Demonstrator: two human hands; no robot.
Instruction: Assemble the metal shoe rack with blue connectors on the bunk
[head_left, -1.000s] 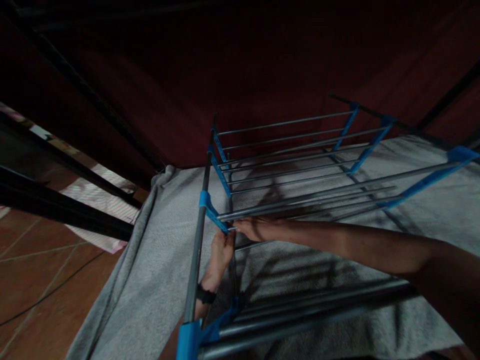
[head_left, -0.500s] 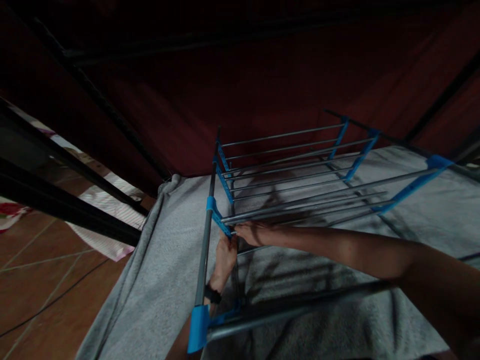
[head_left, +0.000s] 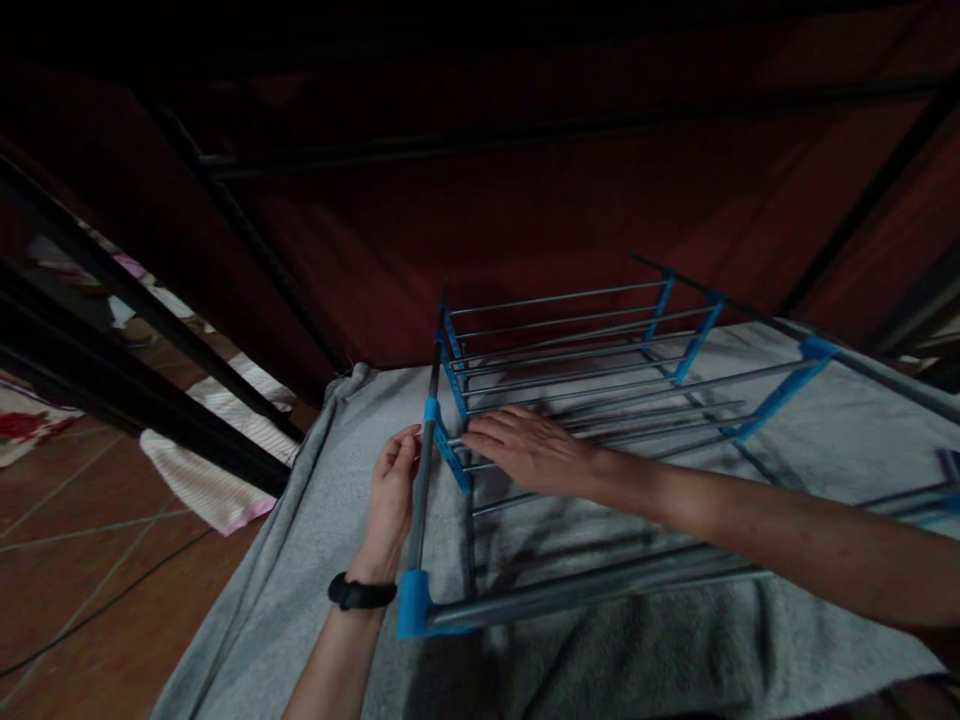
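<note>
A rack of grey metal tubes with blue plastic connectors lies on a grey blanket (head_left: 330,560). My right hand (head_left: 529,452) is laid over a metal tube, its fingers curved around it near the tube's left end. That end meets a slanted blue connector (head_left: 454,455), which is attached to the side pole (head_left: 422,500). My left hand (head_left: 394,480), with a black band on the wrist, is outside this pole beside the connector. Its fingers are bent and pinched together; what is between them is hidden. A blue corner piece (head_left: 413,603) joins the pole to the thick front tube (head_left: 570,592).
Several tubes run across to blue connectors (head_left: 772,400) on the right side pole. Behind the rack is a dark red panel (head_left: 540,220) with dark frame bars. At left, dark bars (head_left: 187,430) stand over a tiled floor (head_left: 90,540) with striped cloth (head_left: 217,460) and a cable.
My left hand has moved from under the connector, inside the pole, to the pole's outer left side. My right hand's fingers now lie higher, over the tube. The view has shifted slightly.
</note>
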